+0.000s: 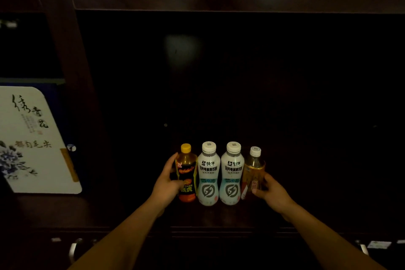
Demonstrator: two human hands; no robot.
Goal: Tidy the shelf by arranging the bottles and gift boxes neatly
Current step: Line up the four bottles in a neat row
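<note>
Several bottles stand upright in a tight row near the front of a dark wooden shelf [219, 217]. At the left end is an orange drink bottle [187, 173] with a yellow cap, and my left hand [167, 182] wraps around its left side. Two white bottles [208, 176] [231, 176] with white caps fill the middle. At the right end is an amber tea bottle [254, 171] with a white cap, and my right hand [272, 193] grips its right side. A white gift box [32, 140] with blue flowers and calligraphy leans in the compartment to the left.
A dark wooden upright [72, 94] separates the gift box compartment from the bottles' bay. The back of the bay is dark. Metal drawer handles [74, 247] [363, 247] show below the shelf's front edge.
</note>
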